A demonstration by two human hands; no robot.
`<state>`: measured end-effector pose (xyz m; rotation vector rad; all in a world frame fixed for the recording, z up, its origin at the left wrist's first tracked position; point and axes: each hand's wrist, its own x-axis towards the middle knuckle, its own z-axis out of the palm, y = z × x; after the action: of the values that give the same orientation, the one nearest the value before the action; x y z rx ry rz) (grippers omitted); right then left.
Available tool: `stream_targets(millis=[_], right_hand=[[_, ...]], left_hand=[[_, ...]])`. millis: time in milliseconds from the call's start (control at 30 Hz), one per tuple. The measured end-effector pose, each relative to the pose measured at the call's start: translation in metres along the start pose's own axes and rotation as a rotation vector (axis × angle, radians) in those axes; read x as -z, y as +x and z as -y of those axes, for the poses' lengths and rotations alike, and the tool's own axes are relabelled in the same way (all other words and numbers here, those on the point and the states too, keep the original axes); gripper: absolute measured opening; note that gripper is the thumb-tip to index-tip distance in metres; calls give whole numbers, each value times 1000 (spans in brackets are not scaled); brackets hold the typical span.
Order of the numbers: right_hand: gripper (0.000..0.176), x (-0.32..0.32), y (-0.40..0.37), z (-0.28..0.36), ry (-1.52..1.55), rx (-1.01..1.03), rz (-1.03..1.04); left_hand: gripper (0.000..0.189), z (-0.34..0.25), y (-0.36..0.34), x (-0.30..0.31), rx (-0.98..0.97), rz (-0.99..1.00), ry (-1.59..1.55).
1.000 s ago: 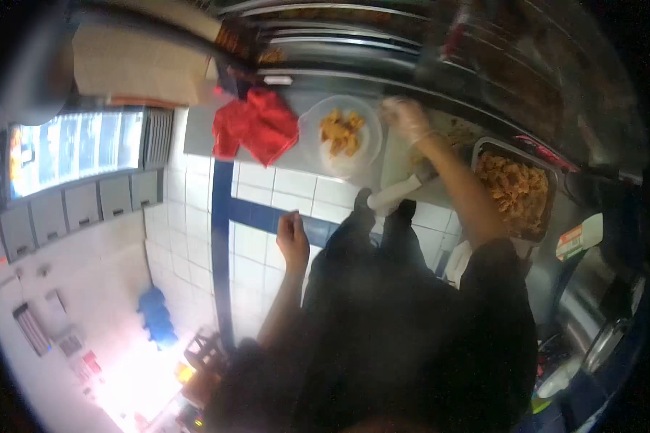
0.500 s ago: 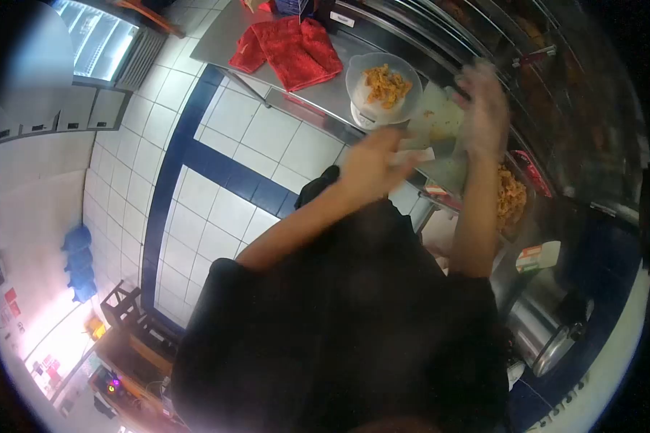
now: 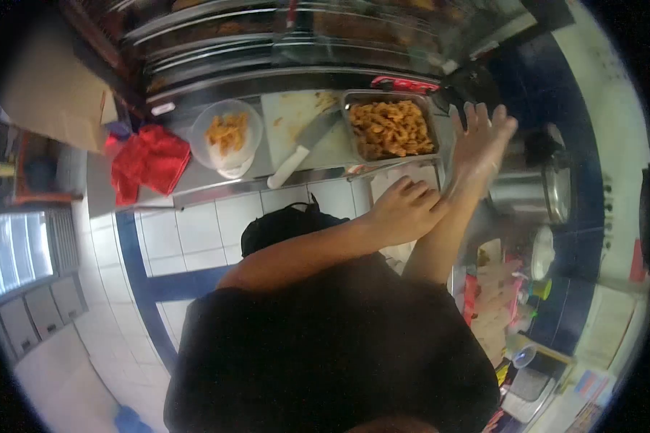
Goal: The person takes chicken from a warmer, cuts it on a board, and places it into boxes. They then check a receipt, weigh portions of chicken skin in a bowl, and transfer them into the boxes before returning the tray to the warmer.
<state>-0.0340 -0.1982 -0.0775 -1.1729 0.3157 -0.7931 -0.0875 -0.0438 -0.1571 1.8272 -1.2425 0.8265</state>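
Observation:
My right hand (image 3: 479, 137) is raised with its fingers spread, in what looks like a clear plastic glove. My left hand (image 3: 409, 211) reaches across, its fingers curled at the right wrist and pinching the glove's cuff. Beyond them on the counter sits a metal tray (image 3: 347, 115) of chopped, orange-brown fried meat (image 3: 391, 128). Beside it a knife (image 3: 290, 166) with a white handle lies across the stained cutting board (image 3: 282, 130). A clear plastic bowl (image 3: 201, 137) with similar food (image 3: 226, 133) stands on a white scale (image 3: 236, 170) further left.
Red cloth (image 3: 150, 162) lies at the counter's left end. A glass display case (image 3: 282, 43) runs along the back. To the right stands a large metal pot (image 3: 520, 187). A white container (image 3: 543, 252) and plastic cups (image 3: 521, 352) are at lower right.
My view has turned right, bringing the counter level across the top. My left hand has moved from near the knife handle to my right wrist. The right hand's fingers are now spread.

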Motion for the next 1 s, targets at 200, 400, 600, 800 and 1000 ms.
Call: stream_targets(millis=[200,400,600,800,1000], right_hand=[[35,149,97,-134,-1560,189,487],[41,115,89,-165,-1353,-284,741],[29,133,136,-174,-1342,-42,1299],[37,119,124,-116,-711,-626,566],[44,0,30,-101,-594,-641,589]], left_hand=[[21,3,-35,29,80,492,-187],[19,6,-51,45,130,895,-230],[18,1,-58,52,182,850,-269],[17,7,-69,51,220,797,-269],[23,2,-77,44,301,914,-347]])
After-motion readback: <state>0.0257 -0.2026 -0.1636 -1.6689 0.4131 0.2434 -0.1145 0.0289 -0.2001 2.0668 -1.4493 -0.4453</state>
